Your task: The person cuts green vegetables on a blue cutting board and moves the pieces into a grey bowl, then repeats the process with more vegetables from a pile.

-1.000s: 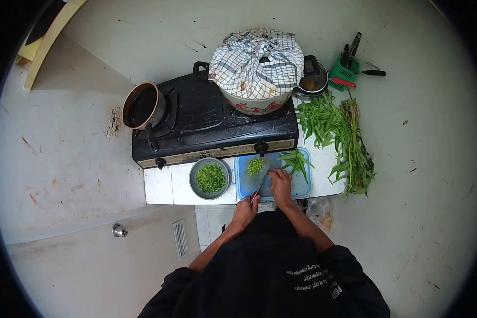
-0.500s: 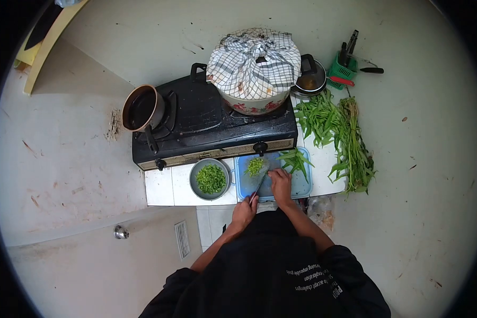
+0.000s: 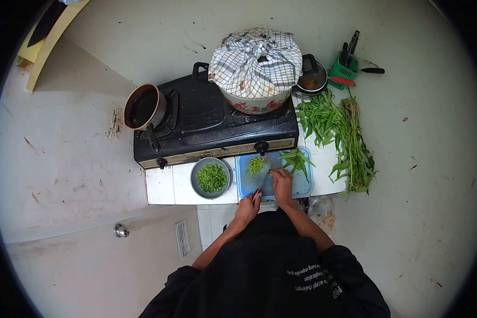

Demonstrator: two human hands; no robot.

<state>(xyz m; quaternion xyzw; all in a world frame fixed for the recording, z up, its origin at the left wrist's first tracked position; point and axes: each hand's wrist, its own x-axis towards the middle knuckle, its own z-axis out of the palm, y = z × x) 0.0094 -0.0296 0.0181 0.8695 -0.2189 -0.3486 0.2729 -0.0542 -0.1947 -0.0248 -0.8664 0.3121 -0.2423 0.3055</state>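
Note:
My left hand is closed round the handle of a knife, whose blade reaches forward over the blue tray. Close to the blade, my right hand has its fingers bent and pressed together on leafy greens; the stems under the fingertips are mostly hidden. Finely chopped greens lie left of the blade in a small heap. Beside the tray on the left stands a grey bowl with more chopped greens in it.
Behind the tray is a black gas stove bearing a cloth-wrapped pot and a saucepan. Bunches of long leafy stalks lie at the right. A lidded pan and a green basket of utensils stand behind them.
The knife and my left hand have shifted very slightly, and the blade's angle differs a little. My right hand stays at nearly the same spot. The whole view has moved a touch.

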